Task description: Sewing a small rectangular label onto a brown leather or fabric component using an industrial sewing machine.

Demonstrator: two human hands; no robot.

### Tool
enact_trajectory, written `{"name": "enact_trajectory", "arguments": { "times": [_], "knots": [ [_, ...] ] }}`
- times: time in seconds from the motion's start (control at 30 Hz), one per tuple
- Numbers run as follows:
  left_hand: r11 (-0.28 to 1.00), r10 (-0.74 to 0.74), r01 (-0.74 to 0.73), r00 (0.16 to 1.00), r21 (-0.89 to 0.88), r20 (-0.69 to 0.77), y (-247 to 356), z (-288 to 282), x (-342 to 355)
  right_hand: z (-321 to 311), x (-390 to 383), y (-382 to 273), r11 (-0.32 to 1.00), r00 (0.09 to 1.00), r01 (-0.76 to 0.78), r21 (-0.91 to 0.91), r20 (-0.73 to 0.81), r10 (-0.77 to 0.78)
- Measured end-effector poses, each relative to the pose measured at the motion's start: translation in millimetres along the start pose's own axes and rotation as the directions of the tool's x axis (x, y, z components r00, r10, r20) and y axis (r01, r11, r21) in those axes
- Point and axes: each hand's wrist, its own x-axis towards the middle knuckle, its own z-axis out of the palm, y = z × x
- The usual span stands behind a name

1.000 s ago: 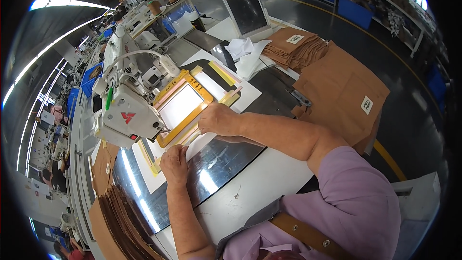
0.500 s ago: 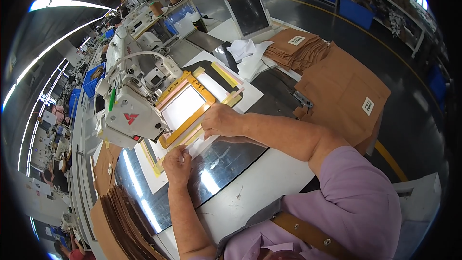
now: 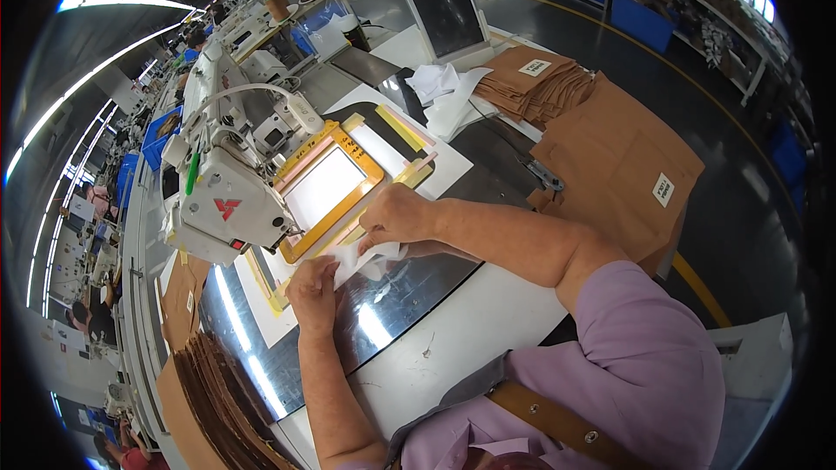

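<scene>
A thin white sheet (image 3: 350,263), translucent and slightly crumpled, spans the gap between my two hands. My left hand (image 3: 312,298) pinches its left end, fingertips together. Higher and to the right, my right hand (image 3: 396,216) grips the other end with curled fingers, next to a yellow-edged clamp frame. Just beyond the hands lies an orange-yellow rectangular frame (image 3: 370,181) with handwriting on its border and a bright white opening. The white head of a sewing machine (image 3: 228,209) stands over the frame's left side. The sheet's far edge is partly hidden by my fingers.
Brown fabric pieces are stacked (image 3: 522,78) at the back right, with a larger brown pile (image 3: 618,165) hanging over the table's right edge. Snips (image 3: 545,176) lie beside it. A screen (image 3: 448,17) stands behind. More brown pieces (image 3: 218,392) stand at the lower left.
The white sheet has come further into sight between my hands, its right end lifted and folded. My left hand has shifted slightly left and down. The view has shifted a little.
</scene>
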Motion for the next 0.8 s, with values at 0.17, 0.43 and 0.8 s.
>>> {"name": "enact_trajectory", "arguments": {
  "times": [0.17, 0.43, 0.8],
  "knots": [
    [0.928, -0.322, 0.308, 0.946, -0.211, -0.038, -0.4, -1.4, -1.6, -3.2, -0.3, 15.7, 0.961, 0.973, -0.222, 0.162, -0.022, 0.229],
    [0.931, -0.328, 0.289, 0.931, -0.223, -0.16, -11.4, -5.0, -7.1, -53.2, 2.2, 39.0, 0.937, 0.942, -0.335, 0.101, 0.028, 0.334],
    [0.981, -0.002, 0.047, 0.974, 0.19, -0.227, -12.2, -3.2, 0.9, -194.8, -51.2, 141.2, 0.59, 0.998, -0.063, -0.805, -0.043, 0.049]
  ]
}}
